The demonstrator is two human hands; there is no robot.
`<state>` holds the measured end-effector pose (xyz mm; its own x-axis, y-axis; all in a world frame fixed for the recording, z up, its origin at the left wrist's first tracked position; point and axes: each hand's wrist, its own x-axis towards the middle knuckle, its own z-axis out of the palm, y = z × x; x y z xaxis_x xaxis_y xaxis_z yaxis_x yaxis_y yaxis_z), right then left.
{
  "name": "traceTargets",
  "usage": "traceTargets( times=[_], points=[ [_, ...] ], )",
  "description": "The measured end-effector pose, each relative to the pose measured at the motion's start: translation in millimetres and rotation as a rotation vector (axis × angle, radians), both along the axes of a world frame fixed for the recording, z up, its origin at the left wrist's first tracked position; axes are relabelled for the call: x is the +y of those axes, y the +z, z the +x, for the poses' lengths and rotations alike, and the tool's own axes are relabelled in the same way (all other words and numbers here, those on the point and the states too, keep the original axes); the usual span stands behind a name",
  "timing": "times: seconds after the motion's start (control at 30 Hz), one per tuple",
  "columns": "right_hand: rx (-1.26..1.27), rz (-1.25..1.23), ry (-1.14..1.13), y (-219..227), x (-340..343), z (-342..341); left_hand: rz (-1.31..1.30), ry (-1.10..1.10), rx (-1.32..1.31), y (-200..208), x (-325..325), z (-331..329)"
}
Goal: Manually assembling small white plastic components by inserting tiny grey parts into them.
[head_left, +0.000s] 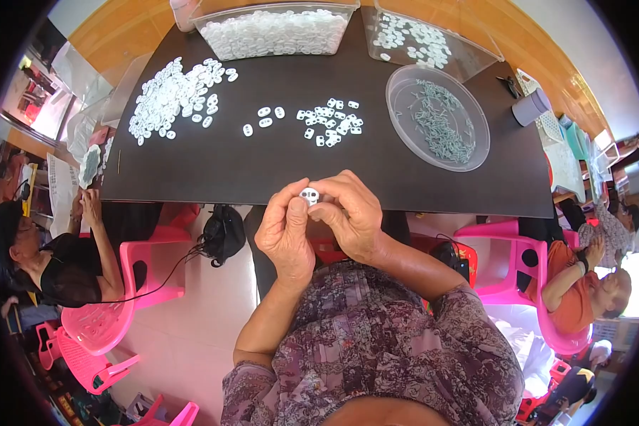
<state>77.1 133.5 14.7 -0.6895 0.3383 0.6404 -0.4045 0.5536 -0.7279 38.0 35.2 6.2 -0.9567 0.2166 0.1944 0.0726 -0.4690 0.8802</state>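
Note:
Just over the table's near edge, my left hand (287, 231) and my right hand (351, 216) pinch a small white oval plastic piece (309, 194) with dark holes in it. Thumbs and fingertips of both hands press around it from either side. Beyond my hands, several white oval pieces (265, 122) lie apart from each other on the dark table (213, 170). To their right is a loose cluster of small squarish white pieces (330, 122) with holes. A large heap of white oval pieces (167, 99) spreads over the far left.
A round clear tray (392, 117) holding grey-green screws (444, 124) sits at right. Along the back stand a clear bin (277, 53) full of white pieces and another clear bin (468, 60). A grey cup (530, 110) is far right. People sit on pink chairs (128, 284) at both sides.

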Motion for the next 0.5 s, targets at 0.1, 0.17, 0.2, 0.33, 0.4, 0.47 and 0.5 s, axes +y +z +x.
traceTargets(
  times=[0.1,0.17,0.2,0.33,0.4,0.47,0.5],
  points=[
    [0.013,0.046,-0.032,-1.7,-4.3,0.0,0.024,-0.005,0.024,-3.1,-0.7,2.5],
    [0.018,0.048,-0.045,-2.8,-6.1,-1.3,0.033,-0.008,0.025,-3.6,-0.8,4.8],
    [0.062,0.101,-0.060,-4.6,-5.7,-2.8,0.037,0.005,0.029,-4.3,-0.7,5.8],
    [0.134,0.203,-0.085,-6.7,-5.8,-5.1,0.060,0.017,0.004,-2.2,0.0,9.7],
    [0.144,0.209,-0.085,-7.7,-6.7,-6.0,0.062,0.021,0.021,-9.1,-0.1,9.0],
    [0.152,0.214,-0.085,-8.3,-7.4,-6.7,0.062,0.025,0.037,-11.0,-0.1,8.8],
    [0.175,0.236,-0.087,-8.2,-7.6,-7.1,0.061,0.040,0.079,-10.9,0.2,9.2]
  ],
)
